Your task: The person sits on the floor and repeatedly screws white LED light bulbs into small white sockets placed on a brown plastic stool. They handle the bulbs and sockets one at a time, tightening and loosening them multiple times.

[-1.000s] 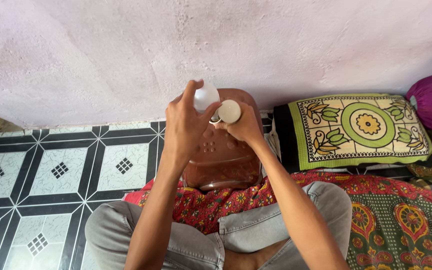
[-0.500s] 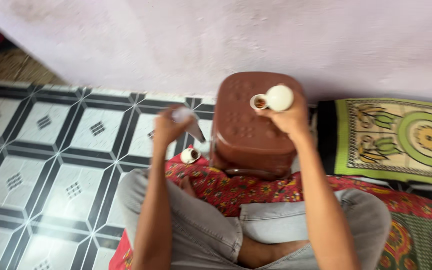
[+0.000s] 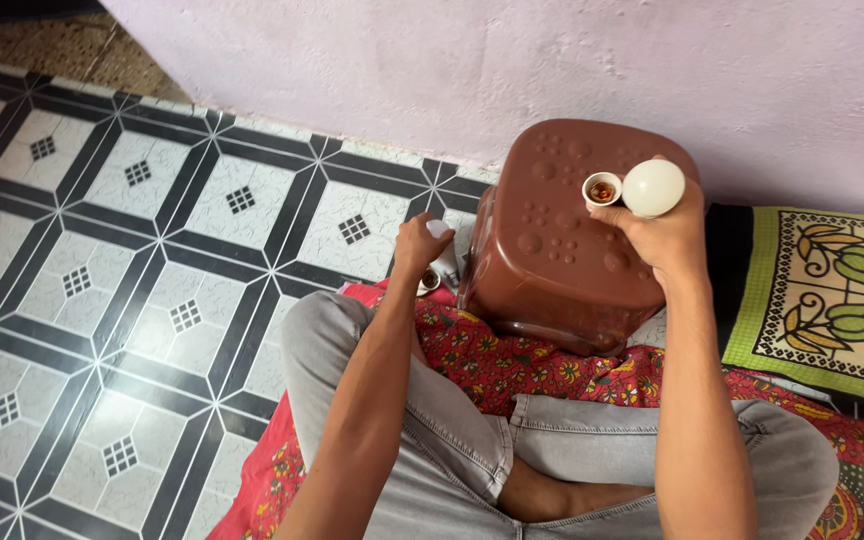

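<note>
My right hand (image 3: 660, 235) is raised over a brown plastic stool (image 3: 552, 250) and grips a round white bulb dome (image 3: 652, 187) together with a small white holder (image 3: 602, 189) that has a coppery inside. My left hand (image 3: 415, 245) is down at the stool's left side, close to the floor. It is closed on a white bulb piece (image 3: 443, 258). Just under that hand a small white ring-shaped part (image 3: 430, 283) lies at the edge of the cloth. I sit cross-legged in grey trousers behind the stool.
A red floral cloth (image 3: 512, 365) lies under me and the stool. A green patterned cushion (image 3: 822, 290) is at the right. Black-and-white tiled floor (image 3: 152, 260) spreads to the left, and a pale lilac wall (image 3: 512, 70) rises right behind the stool.
My left hand has come down from above the stool to the floor on its left, carrying the white piece. My right hand keeps the dome and holder over the stool.
</note>
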